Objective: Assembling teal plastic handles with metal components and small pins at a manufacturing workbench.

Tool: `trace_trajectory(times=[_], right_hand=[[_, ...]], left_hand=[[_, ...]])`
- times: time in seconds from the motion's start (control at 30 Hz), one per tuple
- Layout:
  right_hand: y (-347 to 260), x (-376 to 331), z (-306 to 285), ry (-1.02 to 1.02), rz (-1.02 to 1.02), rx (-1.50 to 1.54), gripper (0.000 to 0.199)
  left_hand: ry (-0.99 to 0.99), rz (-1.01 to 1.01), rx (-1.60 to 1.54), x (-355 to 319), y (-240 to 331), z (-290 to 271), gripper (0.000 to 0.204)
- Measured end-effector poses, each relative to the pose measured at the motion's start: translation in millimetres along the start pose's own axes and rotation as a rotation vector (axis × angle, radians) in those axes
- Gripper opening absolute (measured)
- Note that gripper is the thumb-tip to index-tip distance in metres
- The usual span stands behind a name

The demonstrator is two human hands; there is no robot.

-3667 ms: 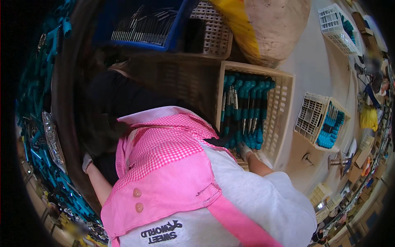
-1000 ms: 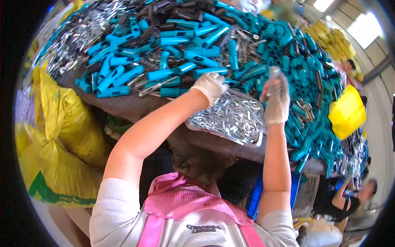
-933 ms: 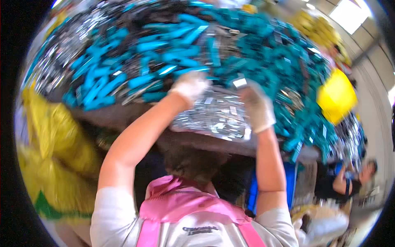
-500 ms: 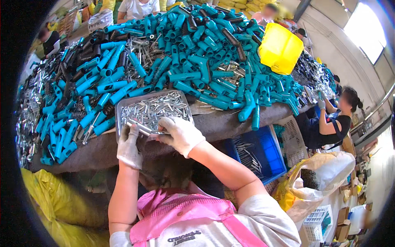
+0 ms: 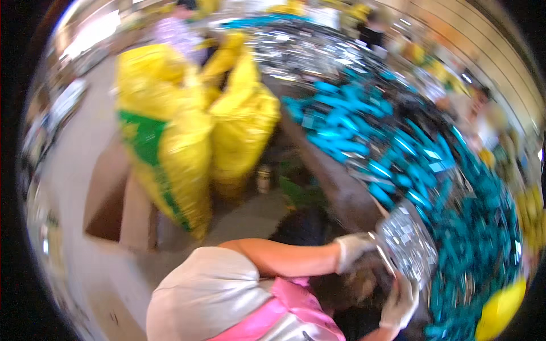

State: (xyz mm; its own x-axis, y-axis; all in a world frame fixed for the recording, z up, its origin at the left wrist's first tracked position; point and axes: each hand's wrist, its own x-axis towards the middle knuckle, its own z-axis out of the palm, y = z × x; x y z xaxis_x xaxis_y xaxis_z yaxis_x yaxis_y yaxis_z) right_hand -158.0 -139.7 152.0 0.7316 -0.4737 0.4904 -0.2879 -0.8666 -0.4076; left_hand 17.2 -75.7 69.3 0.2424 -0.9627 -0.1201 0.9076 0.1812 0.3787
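Note:
The picture is blurred by motion. A flat tray (image 5: pixel 406 244) filled with small shiny metal parts lies at the near edge of a long table (image 5: pixel 335 176). My left hand (image 5: pixel 352 250), in a white glove, grips the tray's near corner, with the arm stretched out to it. My right hand (image 5: pixel 398 304), also gloved, is at the tray's lower edge and touching it; its grip is too blurred to read. A pile of teal tool handles (image 5: pixel 392 148) mixed with metal parts covers the table beyond the tray.
Two stuffed yellow sacks (image 5: pixel 170 148) (image 5: pixel 244 125) stand on the floor left of the table. A brown cardboard box (image 5: pixel 114 199) sits beside them. A yellow bin (image 5: pixel 500 310) stands on the table at lower right. Other people work at the far end.
The view has swung round, so the table now runs along the right side. Both hands stay at the tray of metal parts, and the yellow sacks have come into view.

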Motion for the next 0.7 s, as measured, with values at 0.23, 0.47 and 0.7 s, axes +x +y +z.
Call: trace_trajectory(times=[0.23, 0.47, 0.7], right_hand=[[8.2, -22.7, 50.4, -0.115, 0.269, 0.449, 0.04], [-41.3, -33.8, 82.4, -0.051, 0.448, 0.682, 0.04], [-38.3, -35.7, 96.5, 0.055, 0.229, 0.361, 0.04]], left_hand=[[0.151, 0.239, 0.055, -51.1, 9.0, -3.9, 0.029], [0.146, 0.459, 0.353, -51.1, -3.9, -25.8, 0.042], [0.109, 0.289, 0.522, -54.1, -5.9, -37.5, 0.036]])
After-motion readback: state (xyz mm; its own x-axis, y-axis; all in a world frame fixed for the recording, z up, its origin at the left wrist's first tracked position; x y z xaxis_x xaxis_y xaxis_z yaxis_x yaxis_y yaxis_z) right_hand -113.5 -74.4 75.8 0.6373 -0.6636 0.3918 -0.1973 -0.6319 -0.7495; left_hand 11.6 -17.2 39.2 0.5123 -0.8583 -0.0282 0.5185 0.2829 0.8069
